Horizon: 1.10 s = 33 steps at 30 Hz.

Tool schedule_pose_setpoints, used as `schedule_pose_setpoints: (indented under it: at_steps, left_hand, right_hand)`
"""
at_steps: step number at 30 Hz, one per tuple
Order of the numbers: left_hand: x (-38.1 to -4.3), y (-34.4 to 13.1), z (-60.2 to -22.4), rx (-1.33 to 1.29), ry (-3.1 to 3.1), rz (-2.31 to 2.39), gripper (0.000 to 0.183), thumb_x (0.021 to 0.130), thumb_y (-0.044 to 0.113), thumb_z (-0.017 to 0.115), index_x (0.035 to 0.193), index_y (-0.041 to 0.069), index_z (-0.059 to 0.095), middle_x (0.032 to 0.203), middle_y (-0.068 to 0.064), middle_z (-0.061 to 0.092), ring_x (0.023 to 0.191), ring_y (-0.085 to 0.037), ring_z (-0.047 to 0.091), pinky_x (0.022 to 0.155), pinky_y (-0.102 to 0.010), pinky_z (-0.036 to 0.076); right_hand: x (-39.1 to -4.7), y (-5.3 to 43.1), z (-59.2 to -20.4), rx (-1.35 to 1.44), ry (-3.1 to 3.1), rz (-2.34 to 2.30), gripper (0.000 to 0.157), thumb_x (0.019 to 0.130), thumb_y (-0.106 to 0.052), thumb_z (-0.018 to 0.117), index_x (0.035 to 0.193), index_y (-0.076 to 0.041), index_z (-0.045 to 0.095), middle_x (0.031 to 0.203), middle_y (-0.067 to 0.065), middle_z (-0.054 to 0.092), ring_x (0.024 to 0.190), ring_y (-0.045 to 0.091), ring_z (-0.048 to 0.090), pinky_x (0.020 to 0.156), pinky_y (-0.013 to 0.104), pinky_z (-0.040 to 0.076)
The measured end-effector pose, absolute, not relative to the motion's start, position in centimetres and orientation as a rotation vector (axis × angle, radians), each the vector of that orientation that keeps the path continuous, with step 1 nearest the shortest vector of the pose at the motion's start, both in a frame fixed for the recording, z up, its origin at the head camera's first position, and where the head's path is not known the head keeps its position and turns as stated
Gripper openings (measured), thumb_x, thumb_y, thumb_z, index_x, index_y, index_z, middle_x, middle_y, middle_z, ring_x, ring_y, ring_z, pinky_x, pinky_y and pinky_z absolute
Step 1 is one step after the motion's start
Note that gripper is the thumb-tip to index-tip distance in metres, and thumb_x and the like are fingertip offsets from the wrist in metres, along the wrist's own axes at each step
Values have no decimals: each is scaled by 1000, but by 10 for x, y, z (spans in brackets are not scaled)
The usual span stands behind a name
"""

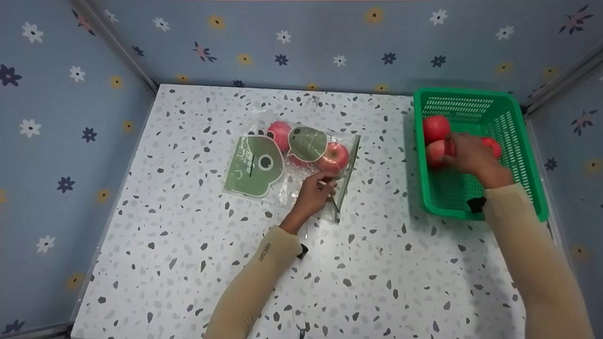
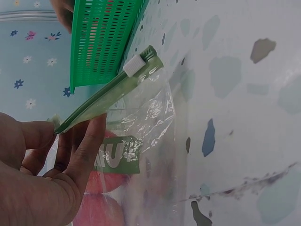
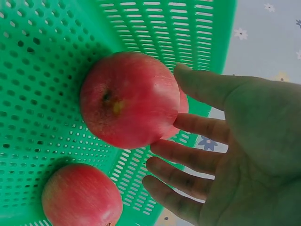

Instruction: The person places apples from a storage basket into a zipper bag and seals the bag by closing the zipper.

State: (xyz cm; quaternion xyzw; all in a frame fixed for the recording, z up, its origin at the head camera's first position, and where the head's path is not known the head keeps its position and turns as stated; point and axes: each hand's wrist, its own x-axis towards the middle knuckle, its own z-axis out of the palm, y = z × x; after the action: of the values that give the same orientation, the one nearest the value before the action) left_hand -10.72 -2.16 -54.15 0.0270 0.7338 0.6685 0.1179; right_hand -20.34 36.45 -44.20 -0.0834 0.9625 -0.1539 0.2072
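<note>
A clear zip bag (image 1: 293, 186) with green cartoon prints lies on the table, with several red apples (image 1: 335, 159) inside. My left hand (image 1: 312, 194) pinches the green zip edge (image 2: 101, 96) of its mouth between thumb and fingers, lifting that edge in the left wrist view; a white slider (image 2: 134, 66) sits near the strip's far end. Inside the green basket (image 1: 425, 190), my right hand (image 1: 473, 155) is at an apple (image 3: 129, 101), thumb and fingers extended and fingertips at its side. Another apple (image 3: 82, 195) lies apart; a further one is partly hidden behind the nearest.
The basket stands at the table's back right, close to the flowered walls (image 1: 330, 42). White speckled tabletop (image 1: 377, 282) stretches between bag and basket and toward the front. The basket's raised rim surrounds the right hand's working space.
</note>
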Motion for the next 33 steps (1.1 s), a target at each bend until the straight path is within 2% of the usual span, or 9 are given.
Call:
schedule_pose_setpoints:
  at_steps: [8,14,19,25,27,29,31,33]
  left_hand:
    - [-107,-21,-540,69,2129,1969,22,107,-1,57,124,-11,65,109,-19,66,86,-19,67,76,-34,65]
    - [-107,-20,-541,72,2121,1983,22,106,-2,56,124,-12,65,108,-19,66,86,-20,67,75,-34,65]
    - [-107,-21,-541,79,2141,1968,21,106,-2,57,123,-10,66,107,-19,67,88,-26,69,73,-31,64]
    - [-107,-21,-540,79,2133,1976,21,106,-3,57,123,-10,66,106,-18,67,87,-26,69,72,-30,64]
    - [-107,-21,-540,82,2132,1975,21,106,-2,57,123,-10,67,107,-18,66,88,-27,69,72,-31,64]
    - [-107,-22,-541,93,2136,1971,22,106,-2,57,124,-10,67,108,-19,66,90,-30,70,73,-31,64]
    - [-107,-22,-541,100,2140,1967,22,107,-2,57,125,-9,67,108,-19,66,90,-31,71,73,-31,64]
    - [-107,-22,-541,97,2141,1962,22,107,-1,57,125,-9,67,109,-20,66,90,-29,70,73,-31,64]
  right_hand:
    - [-203,367,-444,-185,2676,-443,47,103,-14,65,136,11,43,125,35,53,109,49,50,88,65,49]
    - [-202,370,-443,-206,2654,-371,62,98,-12,69,146,15,41,140,40,46,124,55,46,98,71,45]
    - [-200,372,-443,-224,2649,-366,55,93,-10,72,135,15,47,130,39,53,112,51,52,90,67,48]
    - [-196,370,-441,-197,2596,-366,63,93,-11,72,143,13,43,137,37,49,119,51,47,96,70,46]
    - [-197,368,-441,-218,2588,-323,54,92,-14,73,135,10,51,128,32,53,114,48,47,91,65,50]
    - [-199,367,-443,-255,2590,-290,35,89,-14,73,115,5,59,110,25,58,102,42,51,78,55,52]
    - [-201,365,-446,-293,2593,-275,20,86,-12,72,95,-2,58,91,16,56,89,35,53,68,45,47]
    - [-203,364,-447,-309,2585,-284,17,84,-10,71,86,-7,54,81,10,52,80,30,52,64,40,42]
